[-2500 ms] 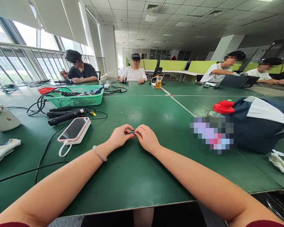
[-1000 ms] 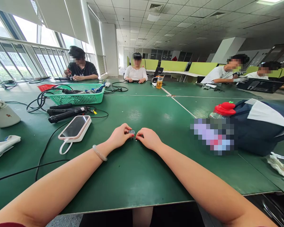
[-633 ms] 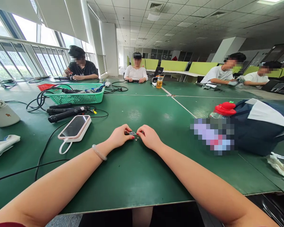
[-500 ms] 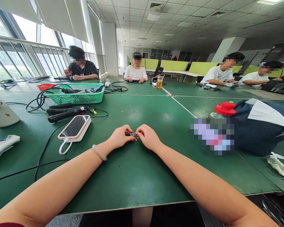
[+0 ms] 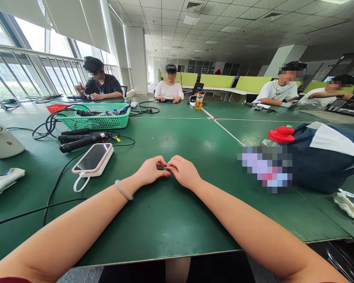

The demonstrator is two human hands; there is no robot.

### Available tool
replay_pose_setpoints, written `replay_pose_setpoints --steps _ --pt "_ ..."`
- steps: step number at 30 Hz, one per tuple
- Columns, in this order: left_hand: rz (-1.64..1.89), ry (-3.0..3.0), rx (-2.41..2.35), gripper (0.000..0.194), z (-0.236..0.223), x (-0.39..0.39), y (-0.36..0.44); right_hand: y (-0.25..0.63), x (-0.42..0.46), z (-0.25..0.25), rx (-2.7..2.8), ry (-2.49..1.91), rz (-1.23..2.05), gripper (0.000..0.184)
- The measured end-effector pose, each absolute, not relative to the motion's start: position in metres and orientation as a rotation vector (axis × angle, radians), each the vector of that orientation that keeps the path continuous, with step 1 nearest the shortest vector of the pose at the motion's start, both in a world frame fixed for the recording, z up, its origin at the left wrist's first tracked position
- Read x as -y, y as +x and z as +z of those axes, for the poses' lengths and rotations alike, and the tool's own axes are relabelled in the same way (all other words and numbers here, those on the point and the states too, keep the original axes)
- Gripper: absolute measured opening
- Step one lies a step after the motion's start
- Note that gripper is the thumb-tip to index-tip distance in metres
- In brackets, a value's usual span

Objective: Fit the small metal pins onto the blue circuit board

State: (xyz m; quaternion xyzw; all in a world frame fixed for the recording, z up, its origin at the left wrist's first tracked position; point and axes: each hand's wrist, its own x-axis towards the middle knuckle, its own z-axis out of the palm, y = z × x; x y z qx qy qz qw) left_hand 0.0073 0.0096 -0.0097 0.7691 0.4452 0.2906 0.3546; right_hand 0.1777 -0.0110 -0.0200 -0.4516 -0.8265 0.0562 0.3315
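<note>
– Here's the left hand [image 5: 150,170], thumb and fingers pinching a small dark electronic part [image 5: 161,168], centre of the green table [image 5: 153,224], near side!
– And the right hand [image 5: 183,172]?
– Fingertips bunched in at the part's right end, partly covering it; I can't tell what they grip!
– Around them?
– White-cased phone [image 5: 93,160] to the left, green basket [image 5: 102,123] farther off, red-lidded bottle [image 5: 281,135] out right!

Bright daylight from left windows [image 5: 31,37], stretched edges
</note>
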Motion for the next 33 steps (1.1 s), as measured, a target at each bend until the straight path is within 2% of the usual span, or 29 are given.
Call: replay_pose_setpoints --steps 23,33 --pt "0.847 1.839 -1.105 0.027 -0.011 -0.015 0.002 0.185 0.013 -0.022 2.145 -1.183 0.106 0.026" --pt "0.884 1.86 -1.399 0.028 -0.018 -0.025 -0.005 0.177 0.012 -0.027 2.326 -1.328 0.025 0.022"
